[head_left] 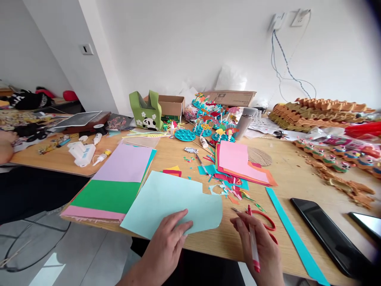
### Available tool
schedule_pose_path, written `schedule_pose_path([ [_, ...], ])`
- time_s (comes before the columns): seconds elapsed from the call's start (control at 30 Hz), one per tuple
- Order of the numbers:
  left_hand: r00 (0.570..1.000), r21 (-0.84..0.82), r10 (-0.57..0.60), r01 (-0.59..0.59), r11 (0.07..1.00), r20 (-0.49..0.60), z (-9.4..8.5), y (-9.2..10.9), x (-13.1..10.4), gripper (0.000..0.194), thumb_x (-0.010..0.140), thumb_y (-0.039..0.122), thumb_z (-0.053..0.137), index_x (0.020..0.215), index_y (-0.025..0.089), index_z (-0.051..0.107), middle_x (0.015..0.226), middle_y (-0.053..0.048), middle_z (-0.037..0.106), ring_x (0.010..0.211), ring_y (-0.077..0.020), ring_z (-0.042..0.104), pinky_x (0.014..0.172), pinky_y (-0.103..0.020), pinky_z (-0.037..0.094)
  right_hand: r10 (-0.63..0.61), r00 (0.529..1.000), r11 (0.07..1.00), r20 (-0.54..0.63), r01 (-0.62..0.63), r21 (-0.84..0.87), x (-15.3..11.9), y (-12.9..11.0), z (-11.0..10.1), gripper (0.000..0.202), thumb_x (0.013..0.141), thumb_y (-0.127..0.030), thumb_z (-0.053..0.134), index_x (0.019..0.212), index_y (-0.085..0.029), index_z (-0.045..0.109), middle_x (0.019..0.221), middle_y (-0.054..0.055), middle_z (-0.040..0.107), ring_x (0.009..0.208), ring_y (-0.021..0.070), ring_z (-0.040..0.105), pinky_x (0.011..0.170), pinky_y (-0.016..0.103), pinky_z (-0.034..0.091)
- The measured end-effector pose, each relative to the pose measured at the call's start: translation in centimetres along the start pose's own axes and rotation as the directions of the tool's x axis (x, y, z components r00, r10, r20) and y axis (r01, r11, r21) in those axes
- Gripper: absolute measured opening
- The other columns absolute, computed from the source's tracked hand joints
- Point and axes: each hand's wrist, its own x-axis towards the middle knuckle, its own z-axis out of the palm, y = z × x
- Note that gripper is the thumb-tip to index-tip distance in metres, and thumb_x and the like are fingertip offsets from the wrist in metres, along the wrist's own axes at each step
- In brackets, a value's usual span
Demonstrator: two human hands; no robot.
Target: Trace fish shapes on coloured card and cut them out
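Note:
My left hand [171,236] lies on a pale blue sheet of paper [175,198], its fingers stretched out and the fingertips resting near the lower edge. The sheet has a notch cut from its upper right and a rounded lower right corner. My right hand [260,244] holds a marker pen [254,248] with a white barrel and red ends, to the right of the sheet. Red-handled scissors [269,220] lie on the table just behind my right hand, partly hidden by it. Coloured paper scraps [229,180] are scattered beyond the sheet.
Coloured sheets [119,163] are stacked at left, and pink and orange sheets [235,159] lie ahead. A turquoise strip [293,230] and a black phone [326,232] are at right. A green panda bag [145,113], a metal bottle [245,123] and egg cartons [312,113] stand behind.

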Motion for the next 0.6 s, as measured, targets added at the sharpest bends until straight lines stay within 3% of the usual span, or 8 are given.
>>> schedule_pose_path([
  [0.13,0.979,-0.011,0.021,-0.024,1.000,-0.205,1.2,-0.7,-0.7,0.041,0.092,0.010,0.046,0.130,0.025,0.054,0.136,-0.008,0.054,0.123,-0.0200,0.054,0.099,-0.034,0.052,0.155,0.980,0.983,0.121,-0.165,0.075,0.7,-1.1,0.0,0.040,0.082,-0.053,0.061,0.100,-0.018,0.062,0.088,0.011,0.074,0.076,0.0227,0.073,0.067,0.031,0.061],
  [0.23,0.957,0.039,0.090,-0.082,0.996,-0.275,1.8,-1.0,-1.2,0.048,0.091,0.004,0.043,0.136,0.020,0.048,0.138,-0.011,0.051,0.127,-0.0204,0.049,0.102,-0.034,0.048,0.294,0.917,0.896,0.270,-0.363,0.256,1.3,-1.8,0.5,0.050,0.081,-0.062,0.059,0.101,-0.017,0.060,0.094,0.014,0.073,0.076,0.0249,0.072,0.068,0.037,0.060],
  [0.3,0.946,0.082,0.173,-0.156,0.984,-0.276,1.8,-1.0,-1.4,0.054,0.088,-0.001,0.041,0.139,0.017,0.045,0.140,-0.014,0.048,0.130,-0.0218,0.046,0.104,-0.036,0.046,0.342,0.862,0.808,0.375,-0.473,0.350,1.7,-2.2,0.9,0.055,0.080,-0.068,0.055,0.100,-0.017,0.060,0.094,0.015,0.072,0.076,0.0260,0.071,0.066,0.039,0.060],
  [0.43,0.911,0.162,0.316,-0.281,0.946,-0.266,1.8,-0.9,-1.4,0.061,0.082,-0.007,0.037,0.139,0.014,0.045,0.141,-0.016,0.046,0.132,-0.0255,0.043,0.104,-0.043,0.045,0.321,0.769,0.693,0.553,-0.588,0.416,2.3,-3.6,1.5,0.063,0.079,-0.076,0.048,0.098,-0.017,0.060,0.081,0.011,0.071,0.067,0.0228,0.068,0.060,0.035,0.056],
  [0.6,0.901,0.244,0.392,-0.344,0.907,-0.187,1.8,-1.0,-1.0,0.052,0.086,0.000,0.039,0.136,0.012,0.049,0.138,-0.018,0.047,0.132,-0.0286,0.042,0.105,-0.049,0.042,0.389,0.765,0.732,0.513,-0.595,0.333,2.4,-5.5,1.7,0.049,0.069,-0.062,0.071,0.088,-0.019,0.058,0.062,0.000,0.062,0.056,0.0160,0.057,0.049,0.024,0.044],
])
